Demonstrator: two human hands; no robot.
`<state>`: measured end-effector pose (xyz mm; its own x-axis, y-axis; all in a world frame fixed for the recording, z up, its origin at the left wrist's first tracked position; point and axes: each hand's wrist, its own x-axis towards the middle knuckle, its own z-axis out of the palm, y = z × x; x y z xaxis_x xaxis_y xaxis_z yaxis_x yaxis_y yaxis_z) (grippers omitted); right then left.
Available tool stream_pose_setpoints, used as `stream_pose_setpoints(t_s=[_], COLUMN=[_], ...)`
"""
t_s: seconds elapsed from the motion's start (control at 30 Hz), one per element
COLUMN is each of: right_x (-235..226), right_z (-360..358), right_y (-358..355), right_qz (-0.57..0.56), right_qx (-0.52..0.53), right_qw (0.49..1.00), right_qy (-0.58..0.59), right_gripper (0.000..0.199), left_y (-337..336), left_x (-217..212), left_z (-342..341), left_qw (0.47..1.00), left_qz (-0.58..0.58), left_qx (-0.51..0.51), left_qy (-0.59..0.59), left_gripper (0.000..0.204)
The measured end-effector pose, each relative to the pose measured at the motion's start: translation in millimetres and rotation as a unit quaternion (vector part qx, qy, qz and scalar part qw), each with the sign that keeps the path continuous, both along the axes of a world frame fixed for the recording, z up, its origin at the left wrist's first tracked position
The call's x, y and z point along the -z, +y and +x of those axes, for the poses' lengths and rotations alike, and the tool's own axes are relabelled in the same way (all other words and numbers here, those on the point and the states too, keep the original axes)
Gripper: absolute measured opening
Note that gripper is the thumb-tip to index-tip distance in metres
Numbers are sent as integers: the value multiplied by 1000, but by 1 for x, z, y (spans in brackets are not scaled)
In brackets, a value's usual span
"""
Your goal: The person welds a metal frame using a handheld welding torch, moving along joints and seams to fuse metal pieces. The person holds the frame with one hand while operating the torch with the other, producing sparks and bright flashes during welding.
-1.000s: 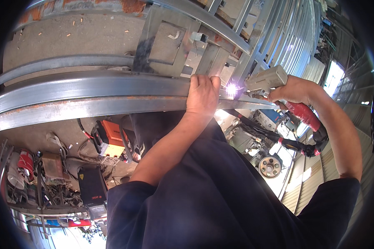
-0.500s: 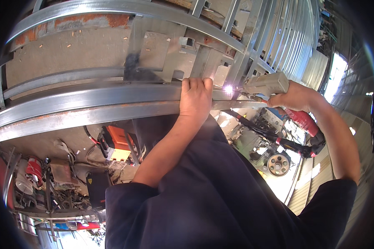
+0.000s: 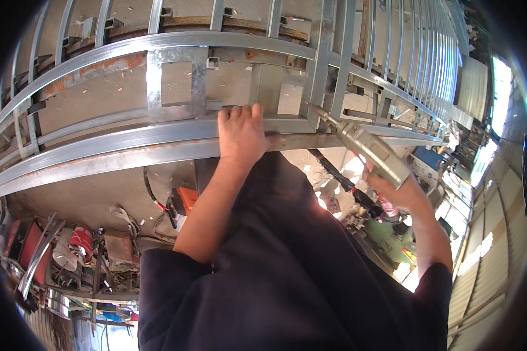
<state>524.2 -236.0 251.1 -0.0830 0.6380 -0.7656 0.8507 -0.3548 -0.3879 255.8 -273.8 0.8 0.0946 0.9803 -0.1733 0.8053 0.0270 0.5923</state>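
At the far left a heap of clutter (image 3: 70, 251) lies on the floor, red and white pieces among cables and dark metal scraps, too jumbled to sort out. Just right of it an orange box-shaped machine (image 3: 181, 202) sits below the frame, with a dark cable looping up from it. Above all this a long galvanized steel frame (image 3: 129, 143) of rectangular tubes sweeps across the view, its upright bars running away toward the upper right, and a rusty lower rail lies directly under the bright one. The left hand (image 3: 240, 134) rests on top of the front tube near the middle, palm down, with 4 fingers curled over the far edge, so it is gripping the tube itself. Right of that hand a square joint stands where an upright meets the rail, and the tip of a silver handheld welding torch (image 3: 366, 149) points into that corner, touching it or just short of it; I cannot tell which. The right hand (image 3: 395, 190) is wrapped closed around the rear of the torch body, lower and further right, with a dark hose (image 3: 334, 172) trailing down beneath it.
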Motion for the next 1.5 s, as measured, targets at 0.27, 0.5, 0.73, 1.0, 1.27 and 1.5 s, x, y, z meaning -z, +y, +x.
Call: stream_pose_setpoints(t_s=[0.27,0.5,0.73,1.0,1.27,1.5], right_x=[54,100,122,132,130,120], right_z=[77,114,132,134,129,126], right_y=[-74,-90,-89,-83,-70,-67], right_qz=[-2,-2,34,62,44,60], right_qx=[58,59,37,30,36,17], right_qw=[993,976,961,955,961,957], right_qy=[101,207,272,290,271,285], right_gripper=[79,77,80,80,81,81], left_y=[-23,-94,-98,-97,-97,-98], left_x=[-14,-33,-53,-60,-61,-60], left_z=[20,121,172,183,188,186], left_qw=[991,992,998,996,992,994], left_qz=[109,22,-25,-76,-81,-72], left_qx=[-39,-62,-40,-38,-58,-47], left_qy=[63,-104,-30,-21,-72,-72], left_gripper=[68,60,80,93,96,96])
